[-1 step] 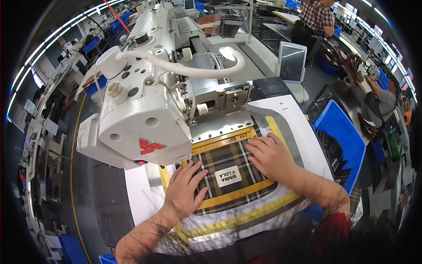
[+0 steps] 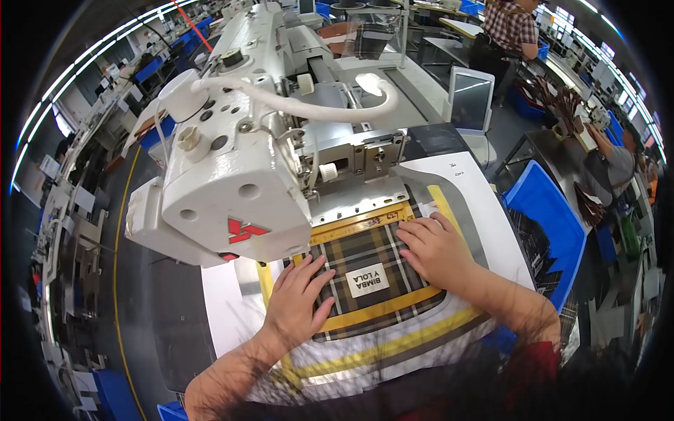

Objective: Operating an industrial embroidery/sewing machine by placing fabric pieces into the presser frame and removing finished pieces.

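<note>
A dark plaid fabric panel (image 2: 344,261) lies flat under the head of a white sewing machine (image 2: 232,175). On the panel sits a small white label (image 2: 367,280) with dark lettering, upside down to me. My left hand (image 2: 298,295) rests on the panel's left side, fingers stretched out and apart. Across from it, my right hand (image 2: 439,249) presses flat near the upper right corner, its fingers spread. A yellow strip (image 2: 379,311) crosses the plaid below the label. Behind the panel, a yellow-edged frame (image 2: 361,221) meets the machine's metal clamp plate (image 2: 359,200).
A white work plate (image 2: 484,203) with yellow tape surrounds the panel. To the right stands a blue bin (image 2: 562,224) holding plaid pieces. A small screen (image 2: 470,99) is behind it. Other people work farther back, one in a checked shirt (image 2: 507,28).
</note>
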Available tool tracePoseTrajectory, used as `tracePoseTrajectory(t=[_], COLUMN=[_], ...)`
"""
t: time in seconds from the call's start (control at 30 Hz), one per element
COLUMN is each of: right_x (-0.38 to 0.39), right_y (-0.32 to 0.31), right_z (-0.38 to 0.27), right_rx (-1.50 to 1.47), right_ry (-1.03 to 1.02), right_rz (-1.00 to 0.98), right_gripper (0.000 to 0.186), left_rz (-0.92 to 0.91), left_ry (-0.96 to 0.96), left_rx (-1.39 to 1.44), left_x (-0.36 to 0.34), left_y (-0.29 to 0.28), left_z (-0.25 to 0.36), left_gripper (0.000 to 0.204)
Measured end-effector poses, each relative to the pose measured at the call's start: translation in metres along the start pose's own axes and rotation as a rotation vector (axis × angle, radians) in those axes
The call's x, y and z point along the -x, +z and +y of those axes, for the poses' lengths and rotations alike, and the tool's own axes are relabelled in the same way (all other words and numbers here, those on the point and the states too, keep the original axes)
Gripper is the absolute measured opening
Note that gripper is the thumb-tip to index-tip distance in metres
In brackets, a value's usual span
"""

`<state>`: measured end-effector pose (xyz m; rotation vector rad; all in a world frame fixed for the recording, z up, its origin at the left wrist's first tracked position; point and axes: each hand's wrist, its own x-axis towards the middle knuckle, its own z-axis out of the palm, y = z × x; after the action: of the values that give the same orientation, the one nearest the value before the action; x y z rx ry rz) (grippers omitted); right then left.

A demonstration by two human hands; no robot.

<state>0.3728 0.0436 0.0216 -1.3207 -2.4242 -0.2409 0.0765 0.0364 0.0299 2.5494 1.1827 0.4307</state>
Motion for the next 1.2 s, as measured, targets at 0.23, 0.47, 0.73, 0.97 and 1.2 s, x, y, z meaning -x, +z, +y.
tracePoseTrajectory(t=[0.23,0.47,0.73,0.97,1.2], right_x=[0.000,0.000,-0.001,-0.004,-0.004], right_y=[-0.004,-0.002,0.001,0.004,0.001], right_z=[0.000,0.002,0.006,0.011,0.018], right_rx=[-0.005,-0.058,-0.093,-0.111,-0.104], right_ry=[0.011,0.021,0.000,-0.061,-0.105], right_rz=[-0.027,-0.030,-0.039,-0.037,-0.018], right_gripper=[0.034,0.036,0.037,0.038,0.038], left_rz=[0.054,0.069,0.067,0.123,0.084], left_ry=[0.043,0.035,-0.001,-0.001,0.004], left_rx=[0.019,0.005,-0.012,0.012,-0.030], left_x=[-0.001,-0.001,0.000,0.000,-0.007], left_y=[0.005,0.009,0.007,0.007,0.004], left_z=[-0.001,-0.002,-0.001,-0.003,0.004], left_gripper=[0.043,0.042,0.040,0.039,0.039])
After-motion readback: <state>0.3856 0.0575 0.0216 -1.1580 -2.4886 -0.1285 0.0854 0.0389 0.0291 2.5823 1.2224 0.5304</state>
